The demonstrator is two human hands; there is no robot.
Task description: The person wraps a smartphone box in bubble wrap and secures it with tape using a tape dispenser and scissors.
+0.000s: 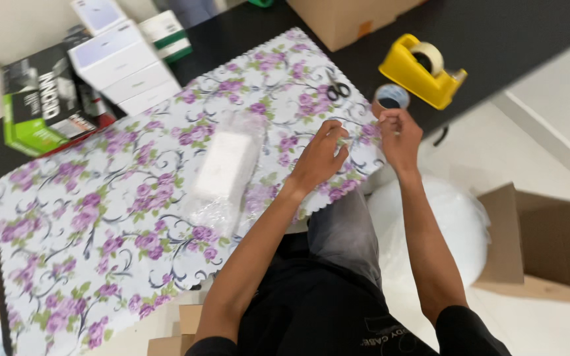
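Observation:
My left hand (320, 157) rests on the flowered tablecloth (100, 224), fingers pinched toward a clear strip of tape that runs to my right hand. My right hand (398, 135) grips a brown tape roll (390, 97) at the table's right edge. A white box wrapped in bubble wrap (222, 170) lies on the cloth just left of my left hand. Black scissors (338, 88) lie on the cloth beyond both hands.
A yellow tape dispenser (421, 71) stands on the dark table past the roll. White and green boxes (80, 79) are stacked at the far left, a cardboard box (344, 20) at the back. A bubble wrap roll (440, 224) and an open carton (549, 244) sit on the floor.

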